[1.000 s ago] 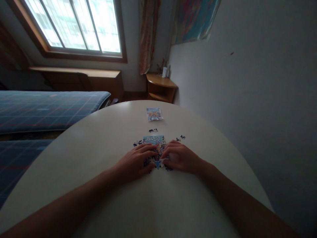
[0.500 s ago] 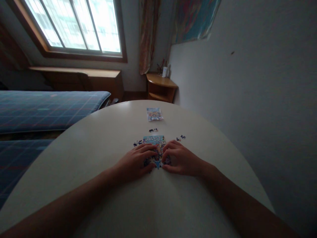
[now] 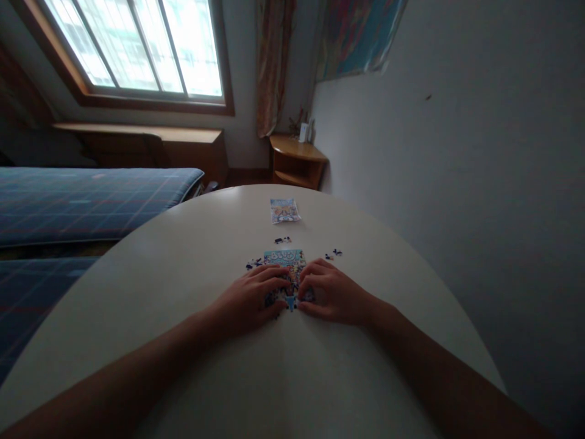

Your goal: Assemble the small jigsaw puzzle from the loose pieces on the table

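A partly assembled jigsaw puzzle [image 3: 284, 257] lies on the white table, with blue lettering along its top edge and a busy coloured picture below. My left hand [image 3: 256, 297] rests over its left side, fingers stretched out and thumb apart, touching the puzzle. From the right, my right hand [image 3: 331, 292] reaches onto the lower right part; its fingers are bent, and puzzle shows between thumb and forefinger. A light-blue puzzle piece [image 3: 290, 302] sits at the bottom edge between my two thumbs. Much of the puzzle's middle is hidden under my fingers.
Loose jigsaw pieces lie left [image 3: 254, 264], above [image 3: 283, 240] and right [image 3: 337, 252] of the puzzle. Farther back is a small picture sheet [image 3: 284, 211]. The round table [image 3: 192, 256] stands beside a white wall [image 3: 457, 183], with a blue plaid mattress [image 3: 91, 201] to the left.
My right thumb and forefinger have shifted very slightly left, toward the light-blue piece. My left hand stays where it was.
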A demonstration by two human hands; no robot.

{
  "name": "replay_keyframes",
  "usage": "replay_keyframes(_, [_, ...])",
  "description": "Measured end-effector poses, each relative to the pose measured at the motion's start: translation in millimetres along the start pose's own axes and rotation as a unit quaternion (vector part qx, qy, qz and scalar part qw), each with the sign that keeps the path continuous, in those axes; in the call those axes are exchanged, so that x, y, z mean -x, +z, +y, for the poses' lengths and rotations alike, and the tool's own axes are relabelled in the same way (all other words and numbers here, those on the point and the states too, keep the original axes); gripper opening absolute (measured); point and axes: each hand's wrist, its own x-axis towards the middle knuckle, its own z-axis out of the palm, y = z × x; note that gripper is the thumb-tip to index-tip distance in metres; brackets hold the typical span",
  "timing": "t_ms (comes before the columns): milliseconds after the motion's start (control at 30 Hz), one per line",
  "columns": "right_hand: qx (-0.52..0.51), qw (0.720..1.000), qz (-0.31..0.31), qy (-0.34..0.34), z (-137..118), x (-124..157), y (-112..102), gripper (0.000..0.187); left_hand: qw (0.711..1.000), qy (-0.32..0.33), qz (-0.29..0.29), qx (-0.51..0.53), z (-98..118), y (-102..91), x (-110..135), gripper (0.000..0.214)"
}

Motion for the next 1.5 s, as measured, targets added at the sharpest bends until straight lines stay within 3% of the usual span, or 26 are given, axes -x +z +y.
replay_keyframes(767, [0.004,1.000,0.001,-0.005,0.4,-0.7,0.8,0.007,1.000,0.012,0.013,0.005,-3.2,2.1,1.1,0.034])
replay_keyframes(967, [0.017,0.999,0.029,0.003,2.0,-0.8,0.7,0.005,1.000,0.013,0.011,0.012,-0.7,-0.1,1.0,0.033])
replay_keyframes(1200, [0.016,0.999,0.042,0.027,3.7,0.8,3.3,0.024,1.000,0.015,0.012,0.005,-0.6,0.3,0.8,0.034])
replay_keyframes(1500, [0.004,0.999,0.035,0.028,5.3,0.7,3.8,0.027,1.000,0.015,0.011,0.014,1.3,-1.2,0.5,0.034])
